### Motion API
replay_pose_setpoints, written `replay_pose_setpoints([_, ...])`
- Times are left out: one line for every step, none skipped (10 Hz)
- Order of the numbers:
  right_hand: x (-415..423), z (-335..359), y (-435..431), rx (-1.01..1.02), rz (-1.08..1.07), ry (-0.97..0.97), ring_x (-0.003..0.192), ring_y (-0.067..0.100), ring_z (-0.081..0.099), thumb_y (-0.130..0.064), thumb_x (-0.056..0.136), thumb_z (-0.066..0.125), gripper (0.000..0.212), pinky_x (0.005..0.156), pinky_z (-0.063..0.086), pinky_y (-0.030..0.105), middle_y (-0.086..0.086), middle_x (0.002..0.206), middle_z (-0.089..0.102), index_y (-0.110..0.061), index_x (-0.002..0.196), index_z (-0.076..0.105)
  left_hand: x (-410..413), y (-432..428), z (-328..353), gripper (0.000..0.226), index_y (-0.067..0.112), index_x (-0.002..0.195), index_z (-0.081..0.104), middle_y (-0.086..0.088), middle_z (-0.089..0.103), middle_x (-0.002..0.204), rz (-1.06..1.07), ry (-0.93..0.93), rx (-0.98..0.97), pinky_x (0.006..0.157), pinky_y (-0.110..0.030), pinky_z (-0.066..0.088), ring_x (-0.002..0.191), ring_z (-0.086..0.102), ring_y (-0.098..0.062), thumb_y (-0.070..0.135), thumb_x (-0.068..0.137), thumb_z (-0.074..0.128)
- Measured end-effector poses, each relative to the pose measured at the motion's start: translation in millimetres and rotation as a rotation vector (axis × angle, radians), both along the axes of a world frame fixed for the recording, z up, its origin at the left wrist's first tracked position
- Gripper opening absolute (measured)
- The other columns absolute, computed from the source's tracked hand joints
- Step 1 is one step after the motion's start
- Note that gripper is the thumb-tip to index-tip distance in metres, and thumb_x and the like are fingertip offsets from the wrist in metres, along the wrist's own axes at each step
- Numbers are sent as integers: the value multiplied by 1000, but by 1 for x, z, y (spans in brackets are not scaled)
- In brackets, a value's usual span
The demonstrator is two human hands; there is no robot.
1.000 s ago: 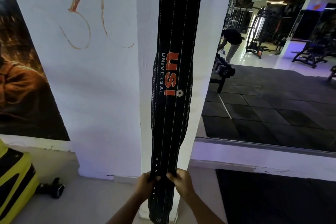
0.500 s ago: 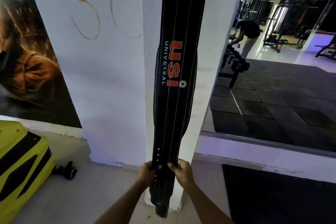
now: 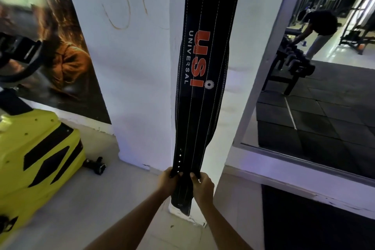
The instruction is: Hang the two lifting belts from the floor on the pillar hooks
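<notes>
A long black lifting belt [image 3: 205,95] with orange "USI UNIVERSAL" lettering hangs straight down the corner of the white pillar [image 3: 140,79]. Its top end runs out of the frame, so the hook is hidden. My left hand [image 3: 169,180] pinches the belt's left edge near the punched holes at its lower end. My right hand [image 3: 203,185] grips the right edge at the same height. The belt's tip hangs just below my hands, near the pillar's foot. A second belt is not visible.
A yellow and black exercise machine [image 3: 38,152] stands at the left, with a small black part [image 3: 95,165] on the floor beside it. A large mirror [image 3: 316,91] at the right reflects black floor mats, a dumbbell rack and a bent-over person [image 3: 318,30]. A poster [image 3: 60,57] covers the left wall.
The view has moved closer and lower, so the belt looks larger and the yellow machine shows more. Both hands keep their hold on the belt's lower end.
</notes>
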State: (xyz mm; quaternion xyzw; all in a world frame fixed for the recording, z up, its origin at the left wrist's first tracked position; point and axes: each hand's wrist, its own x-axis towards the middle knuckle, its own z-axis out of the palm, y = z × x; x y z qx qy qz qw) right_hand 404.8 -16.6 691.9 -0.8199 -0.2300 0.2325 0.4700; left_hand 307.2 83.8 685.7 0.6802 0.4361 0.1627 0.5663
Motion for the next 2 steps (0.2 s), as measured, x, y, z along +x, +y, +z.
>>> replay_pose_setpoints([-3, 6, 1, -9, -86, -45, 130, 37, 52, -33, 95, 58, 57, 106, 42, 41, 21, 139, 55, 3, 138, 46, 2, -12, 18, 39, 10, 133, 52, -12, 61, 130, 58, 56, 115, 101, -39, 47, 118, 59, -29, 23, 97, 53])
replay_pose_setpoints([-13, 29, -8, 22, -115, -146, 130, 35, 52, -31, 96, 57, 57, 105, 43, 37, 20, 140, 55, 2, 139, 43, -5, -23, 38, 51, 11, 144, 41, -9, 49, 147, 76, 132, 262, 110, -41, 37, 135, 46, -29, 31, 98, 51])
